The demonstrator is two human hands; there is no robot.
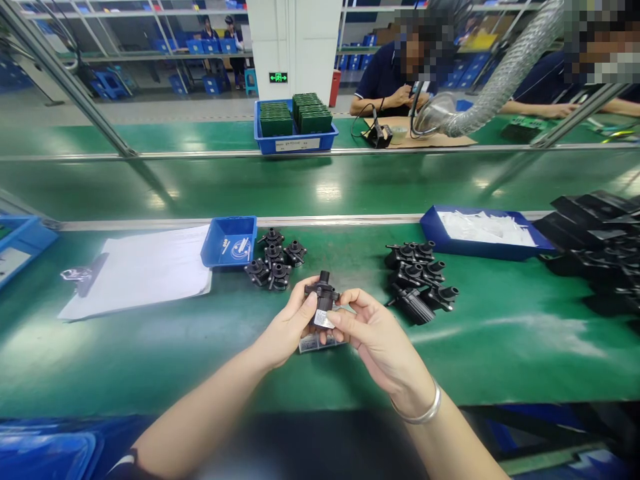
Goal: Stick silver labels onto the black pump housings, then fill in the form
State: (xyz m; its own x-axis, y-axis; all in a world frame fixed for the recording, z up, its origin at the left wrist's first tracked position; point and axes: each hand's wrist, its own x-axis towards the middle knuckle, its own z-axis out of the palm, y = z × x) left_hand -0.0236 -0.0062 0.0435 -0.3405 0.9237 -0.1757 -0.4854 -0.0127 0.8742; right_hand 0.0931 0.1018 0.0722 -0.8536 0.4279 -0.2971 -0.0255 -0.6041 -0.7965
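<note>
While both hands, left (293, 327) and right (373, 333), pinch one black pump (323, 303) near mid-table, a small blue bin (213, 250) far left holds white bits; a blue tray (435, 230) right holds white bags.

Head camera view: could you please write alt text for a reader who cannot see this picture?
Two bare hands, left hand and right hand, hold a small black pump part bearing a white label above a green workbench. On the bench lie two clusters of similar black parts, a small blue tray and a clipboard with paper.
</note>
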